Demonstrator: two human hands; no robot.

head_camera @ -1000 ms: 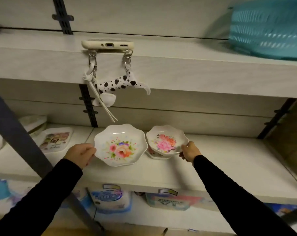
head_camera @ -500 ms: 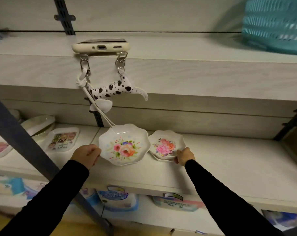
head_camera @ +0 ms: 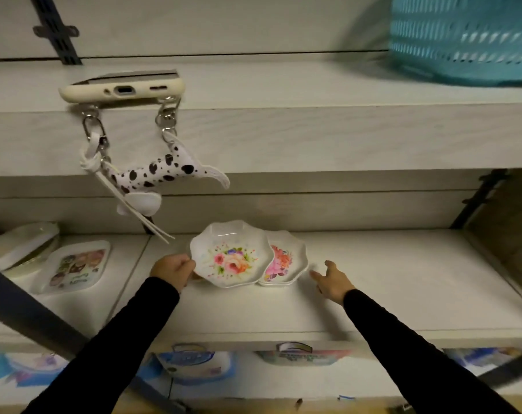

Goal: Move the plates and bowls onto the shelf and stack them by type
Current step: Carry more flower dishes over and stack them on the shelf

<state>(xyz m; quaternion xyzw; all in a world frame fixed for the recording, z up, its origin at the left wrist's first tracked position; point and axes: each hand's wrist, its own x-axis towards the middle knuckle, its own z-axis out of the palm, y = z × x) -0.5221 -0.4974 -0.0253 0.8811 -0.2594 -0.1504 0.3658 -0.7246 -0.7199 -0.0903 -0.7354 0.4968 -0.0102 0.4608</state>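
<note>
My left hand (head_camera: 174,269) grips the left rim of a white scalloped bowl with a flower print (head_camera: 231,254), tilted toward me and overlapping the left side of a stack of smaller floral bowls (head_camera: 286,259). That stack rests on the middle shelf (head_camera: 403,282). My right hand (head_camera: 333,279) hovers just right of the stack with fingers spread, touching nothing.
A phone (head_camera: 122,86) lies on the upper shelf, its spotted strap (head_camera: 155,171) dangling over the edge above the bowls. A teal basket (head_camera: 466,37) stands at the upper right. A square printed plate (head_camera: 73,265) and other dishes (head_camera: 20,249) sit at left. Packages fill the shelf below.
My right hand has set its small bowl onto the stack and let go, drawing back to the right. My left hand has carried the larger bowl rightward over the stack's edge.
</note>
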